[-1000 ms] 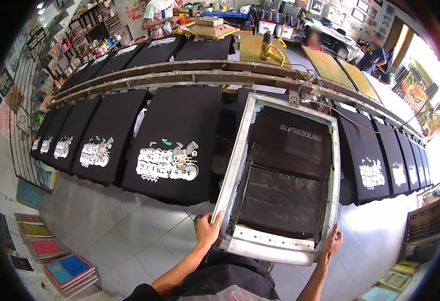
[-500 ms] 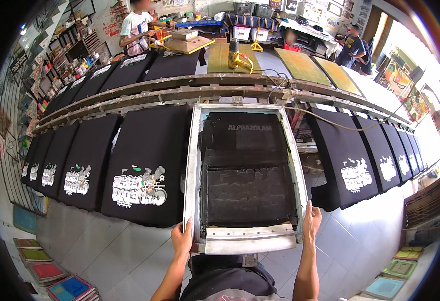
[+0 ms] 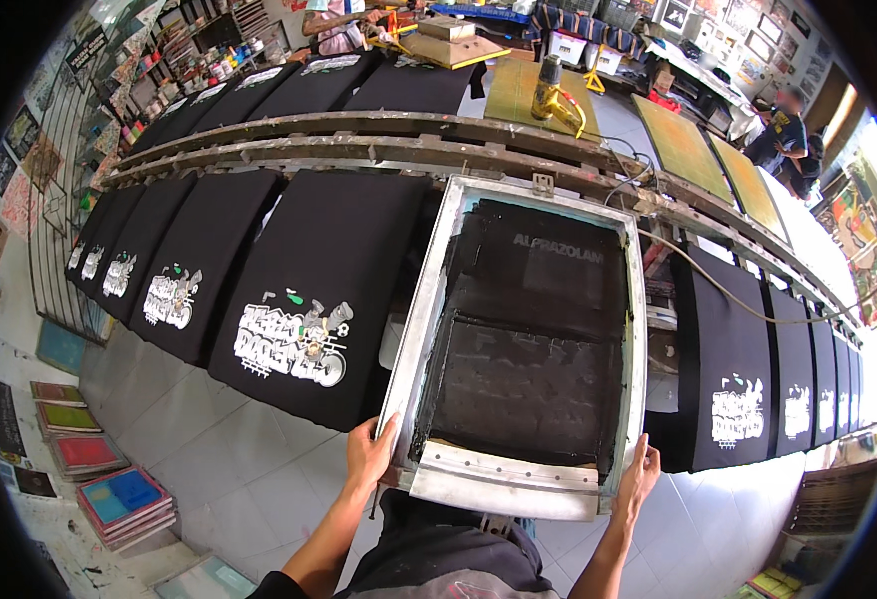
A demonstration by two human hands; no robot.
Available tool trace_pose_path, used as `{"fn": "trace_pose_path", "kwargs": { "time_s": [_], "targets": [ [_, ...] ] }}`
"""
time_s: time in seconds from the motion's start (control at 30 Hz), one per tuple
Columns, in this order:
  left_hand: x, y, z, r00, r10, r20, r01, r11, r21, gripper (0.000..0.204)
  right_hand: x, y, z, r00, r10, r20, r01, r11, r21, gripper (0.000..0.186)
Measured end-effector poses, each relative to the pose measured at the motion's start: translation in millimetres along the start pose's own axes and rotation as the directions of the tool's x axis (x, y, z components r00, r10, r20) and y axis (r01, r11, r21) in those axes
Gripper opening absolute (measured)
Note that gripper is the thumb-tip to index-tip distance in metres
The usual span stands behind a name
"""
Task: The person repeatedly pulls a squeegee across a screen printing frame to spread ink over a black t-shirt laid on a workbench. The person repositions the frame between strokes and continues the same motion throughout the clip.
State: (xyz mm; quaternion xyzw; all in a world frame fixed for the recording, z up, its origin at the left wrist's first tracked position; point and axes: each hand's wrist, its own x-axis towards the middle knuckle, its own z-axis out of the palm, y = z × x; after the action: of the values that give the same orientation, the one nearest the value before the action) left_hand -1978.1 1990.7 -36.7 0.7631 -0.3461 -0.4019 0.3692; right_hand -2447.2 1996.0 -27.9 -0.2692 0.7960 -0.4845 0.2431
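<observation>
A metal-framed printing screen [image 3: 528, 290] with dark, ink-coated mesh lies in front of me over the row of shirt boards. My left hand [image 3: 369, 454] is closed on its lower left edge. On the lower right edge my right hand [image 3: 638, 474] grips the frame with curled fingers. Across the near end of the screen rests a wide pale squeegee [image 3: 508, 481], between my two hands and apart from both. Directly left of the screen is a black shirt [image 3: 328, 270] with a white and grey print. What lies beneath the screen is hidden.
More printed black shirts [image 3: 738, 369] stretch along the boards on both sides. Behind runs a long metal rail [image 3: 358, 125] with a cable [image 3: 718, 285]. A yellow heat gun [image 3: 554, 98] stands on a far board. Framed screens [image 3: 124, 499] are stacked low left. Other people work at the back.
My view has turned, so the scene appears tilted and the screen sits further right in the picture. Both hands keep their grip on the frame, and the squeegee still rests at its near end.
</observation>
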Motion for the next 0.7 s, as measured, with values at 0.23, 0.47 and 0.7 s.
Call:
{"fn": "trace_pose_path", "kwargs": {
  "time_s": [0.23,0.47,0.7],
  "targets": [
    [5,2,7,0.999,-0.009,0.037,0.009,1.0,0.002,0.04,7,14,-10,0.996,0.011,0.093,-0.021,0.994,0.106,0.05],
    [15,-15,10,0.996,-0.09,0.023,0.091,0.996,-0.017,0.046,0,9,-11,0.986,-0.005,0.169,-0.015,0.993,0.12,0.047],
    [9,-7,22,0.996,0.03,-0.088,-0.024,0.997,0.073,0.042,10,46,-3,0.99,-0.078,0.12,0.062,0.989,0.133,0.048]
  ]
}}
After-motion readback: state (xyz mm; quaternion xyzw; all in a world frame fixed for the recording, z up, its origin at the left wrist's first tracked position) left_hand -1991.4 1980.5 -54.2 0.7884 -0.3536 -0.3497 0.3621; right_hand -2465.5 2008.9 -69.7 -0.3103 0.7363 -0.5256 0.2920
